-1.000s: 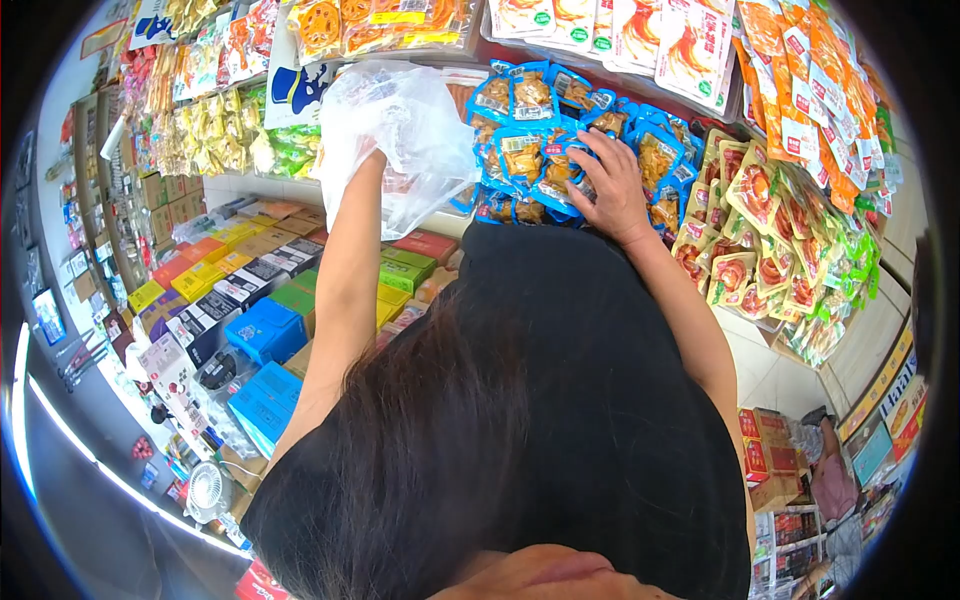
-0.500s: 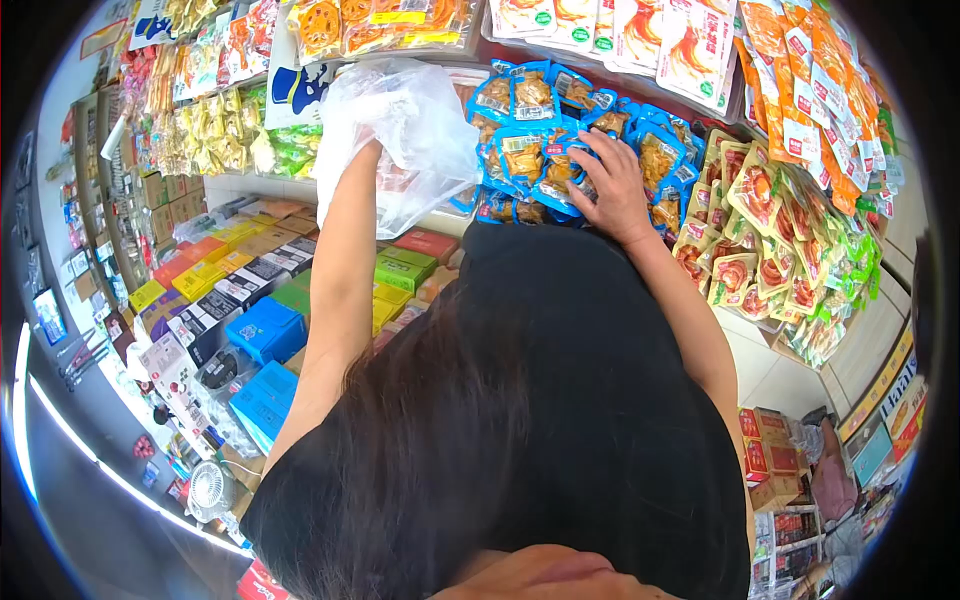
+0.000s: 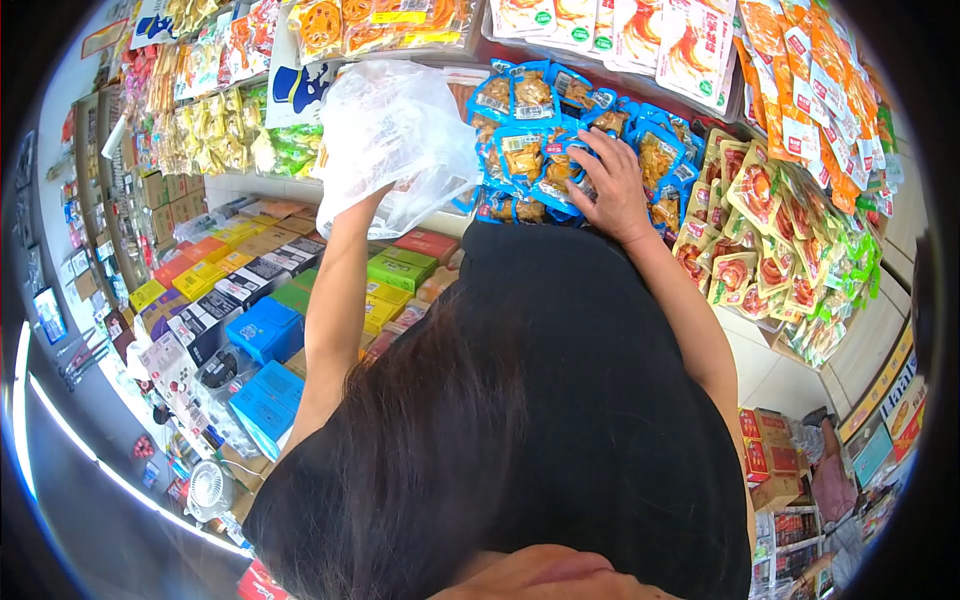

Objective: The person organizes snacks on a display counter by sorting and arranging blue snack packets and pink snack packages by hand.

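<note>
A translucent white plastic bag [image 3: 405,130] hangs at the upper middle, in front of the display. My left hand [image 3: 374,198] reaches into or behind its lower side; only the wrist end shows and the fingers are hidden. To the right lies a heap of blue snack packets [image 3: 522,157] with clear windows showing brown food. Resting on this heap, my right hand [image 3: 612,182] has its fingers stretched out and apart, and it holds nothing.
Reddish snack packets [image 3: 775,245] stand right of the blue heap, with orange packets [image 3: 805,85] above. White-and-red packets [image 3: 640,40] line the back. Colourful boxes [image 3: 265,330] cover the lower left. A small white fan [image 3: 210,488] stands farther left. Another person [image 3: 832,490] is at the lower right.
My left hand and forearm have moved a little down and toward me. The bag has shifted over the hand and now covers more of it. My right hand stays in place.
</note>
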`<state>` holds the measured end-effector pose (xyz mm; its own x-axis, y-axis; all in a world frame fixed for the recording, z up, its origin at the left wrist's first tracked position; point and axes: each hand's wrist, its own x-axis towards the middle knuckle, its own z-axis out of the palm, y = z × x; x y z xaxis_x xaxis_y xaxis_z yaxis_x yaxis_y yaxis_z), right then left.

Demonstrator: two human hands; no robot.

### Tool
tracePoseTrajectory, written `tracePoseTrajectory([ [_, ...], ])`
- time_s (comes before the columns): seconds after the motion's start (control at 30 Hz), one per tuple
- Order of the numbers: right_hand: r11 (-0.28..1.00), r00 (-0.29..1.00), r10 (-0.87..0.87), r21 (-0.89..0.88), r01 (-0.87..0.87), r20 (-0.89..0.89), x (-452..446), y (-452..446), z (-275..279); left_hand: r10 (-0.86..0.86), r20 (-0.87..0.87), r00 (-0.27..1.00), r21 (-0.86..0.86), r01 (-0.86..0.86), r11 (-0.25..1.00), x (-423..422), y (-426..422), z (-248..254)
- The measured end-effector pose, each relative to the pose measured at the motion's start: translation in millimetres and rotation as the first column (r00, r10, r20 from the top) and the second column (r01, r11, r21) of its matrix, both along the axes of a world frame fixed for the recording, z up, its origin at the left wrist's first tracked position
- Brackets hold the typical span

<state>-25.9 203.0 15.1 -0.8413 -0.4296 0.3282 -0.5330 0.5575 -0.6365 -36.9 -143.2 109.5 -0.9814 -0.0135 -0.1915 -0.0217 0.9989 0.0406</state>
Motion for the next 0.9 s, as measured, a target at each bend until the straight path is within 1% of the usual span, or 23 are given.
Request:
tracePoseTrajectory([
  [0.03, 1.0, 1.0, -0.002, 0.0, 0.002, 0.0, 0.1, 0.0, -0.1, 0.038, 0.102, 0.994, -0.043, -0.034, 0.998, 2.2, 8.0, 12.7],
  [0.07, 1.0, 1.0, -0.002, 0.0, 0.002, -0.001, 0.2, 0.2, -0.1, 0.039, 0.101, 0.994, -0.043, -0.035, 0.998, 4.2, 13.6, 21.5],
  [0.13, 1.0, 1.0, -0.002, 0.007, 0.002, -0.009, 0.3, 0.0, 0.2, -0.052, 0.222, 0.974, -0.023, 0.059, 0.998, 7.5, 19.9, 32.7],
  [0.17, 1.0, 1.0, -0.001, 0.006, 0.001, -0.009, 0.5, -0.2, 0.2, -0.051, 0.222, 0.974, -0.023, 0.058, 0.998, 11.8, 16.3, 28.3],
  [0.23, 1.0, 1.0, 0.0, 0.013, 0.0, -0.009, 0.8, -0.4, 0.1, -0.072, 0.465, 0.882, 0.193, -0.022, 0.981, 22.9, 6.5, 15.4],
  [0.27, 1.0, 1.0, 0.0, 0.012, 0.0, -0.009, 1.0, -0.2, -0.2, -0.072, 0.465, 0.882, 0.193, -0.022, 0.981, 21.4, 11.8, 21.0],
  [0.3, 1.0, 1.0, -0.001, 0.012, 0.001, -0.008, 1.3, 0.0, -0.5, -0.087, 0.604, 0.792, 0.349, -0.165, 0.922, 18.7, 23.2, 30.8],
  [0.33, 1.0, 1.0, 0.0, 0.01, 0.0, -0.007, 1.4, -0.3, -1.0, -0.134, 0.718, 0.683, 0.463, -0.326, 0.824, 17.9, 32.8, 35.2],
  [0.37, 1.0, 1.0, 0.002, 0.009, -0.002, -0.008, 1.3, -0.4, -1.9, -0.132, 0.717, 0.685, 0.463, -0.327, 0.824, 19.7, 39.3, 32.2],
  [0.4, 1.0, 1.0, 0.004, 0.004, -0.004, -0.013, 1.1, -0.2, -2.8, -0.234, 0.718, 0.656, 0.627, -0.462, 0.628, 21.8, 46.3, 27.6],
  [0.43, 1.0, 1.0, 0.006, -0.001, -0.006, -0.016, 1.0, 0.1, -3.3, -0.337, 0.689, 0.641, 0.723, -0.577, 0.381, 22.9, 54.4, 23.2],
  [0.47, 1.0, 1.0, 0.006, 0.0, -0.006, -0.016, 1.0, 0.0, -2.1, -0.338, 0.689, 0.641, 0.723, -0.577, 0.38, 22.1, 64.1, 18.4],
  [0.5, 1.0, 1.0, 0.006, -0.004, -0.006, -0.008, 0.9, -0.1, 0.1, -0.365, 0.66, 0.657, 0.739, -0.656, 0.155, 20.6, 74.5, 13.0],
  [0.53, 1.0, 1.0, 0.005, -0.009, -0.005, -0.002, 1.0, -0.1, 1.6, -0.384, 0.627, 0.677, 0.709, -0.701, -0.077, 19.7, 84.0, 8.5],
  [0.57, 1.0, 1.0, 0.005, -0.008, -0.005, -0.003, 1.1, -0.5, 2.1, -0.385, 0.626, 0.678, 0.71, -0.7, -0.077, 19.9, 92.5, 5.6],
  [0.63, 1.0, 1.0, 0.001, 0.001, -0.001, -0.002, 0.8, -0.8, 2.7, -0.39, 0.61, 0.689, 0.546, -0.723, -0.424, 19.4, 105.7, 1.7],
  [0.7, 1.0, 1.0, -0.002, 0.009, 0.002, 0.003, 1.0, -0.4, 3.0, -0.391, 0.6, 0.698, 0.565, -0.716, -0.411, 14.6, 111.5, 0.4],
  [0.77, 1.0, 1.0, -0.004, 0.013, 0.004, 0.01, 1.3, -1.0, 1.9, -0.442, 0.586, 0.679, 0.37, -0.71, -0.599, 12.2, 113.5, -1.5],
  [0.9, 1.0, 1.0, -0.005, 0.015, 0.005, -0.008, 0.9, -0.4, 0.6, -0.476, 0.544, 0.691, 0.335, -0.699, -0.632, 10.4, 105.2, -20.8],
])
